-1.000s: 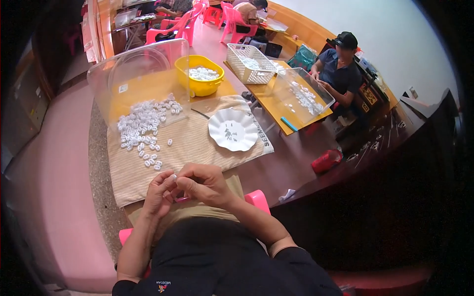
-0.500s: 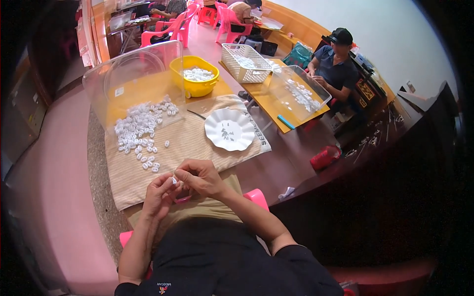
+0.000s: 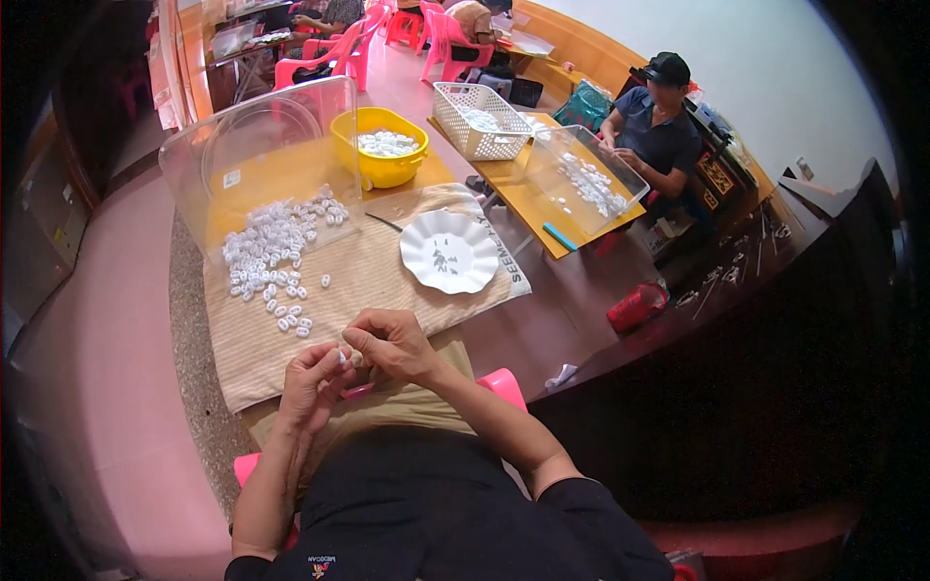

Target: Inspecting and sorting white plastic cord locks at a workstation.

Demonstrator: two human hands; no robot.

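Pinched in the fingertips of my left hand [image 3: 310, 382] is a small white plastic piece [image 3: 342, 357], held above my lap at the table's near edge. My right hand [image 3: 392, 346] is closed right beside it, thumb and forefinger pressed together; whatever they grip is too small to make out. Beyond my hands, similar white oval pieces [image 3: 262, 247] with dark marks lie heaped and scattered on a striped beige towel [image 3: 363, 286]. To the right of them, a white scalloped plate [image 3: 478, 242] carries several tiny dark grey bits [image 3: 442, 261].
A clear plastic bin [image 3: 199, 160] tipped on its side backs the heap. Behind stand a yellow tub [image 3: 387, 176] and a white basket [image 3: 484, 143] of white parts. At the right table [image 3: 542, 208], a co-worker [image 3: 659, 126] handles pieces over another clear bin [image 3: 620, 179].
My hands keep almost the same place, with only slight finger movement around the white piece. The whole view has shifted a little.
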